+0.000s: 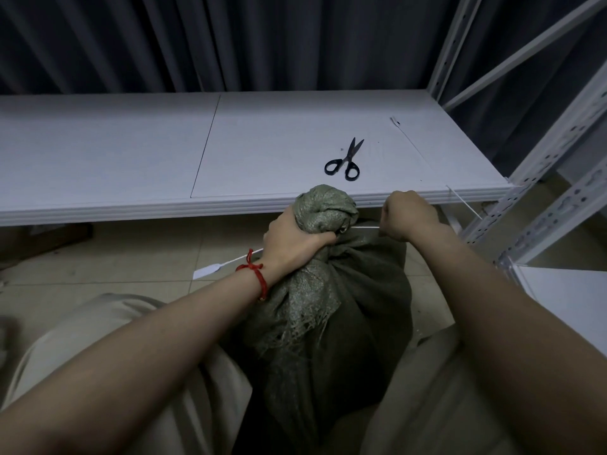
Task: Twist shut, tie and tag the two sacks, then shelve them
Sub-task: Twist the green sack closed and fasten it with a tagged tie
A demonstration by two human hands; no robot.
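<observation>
**Pulling the tie tight on the sack neck**

The sack [345, 307] stands on the floor between the person's legs, just in front of the shelf edge. Its long axis goes from the near bottom up to the far top, and the twisted neck [323, 208] points up toward the shelf [131, 142]. The left hand [292, 238] is wrapped firmly round the neck below the bunched top. The tie [364, 227] crosses the neck from left to right. Its tag [205, 270] sticks out at the left, beside the left wrist. The right hand [407, 215] is closed in a fist on the tail, which comes out again at the right of the fist.

I judge that the step in hand is tightening the tie. To do it well, the left hand should hold the twist so that it does not open. The pull should go straight to the right, along the tie and not upward, so the loop sits under the bunch and cannot slip off.

On the shelf lie scissors [345, 159], probably for cutting the tail, and farther right a spare tie [404, 133]. A second sack is not in view.
</observation>
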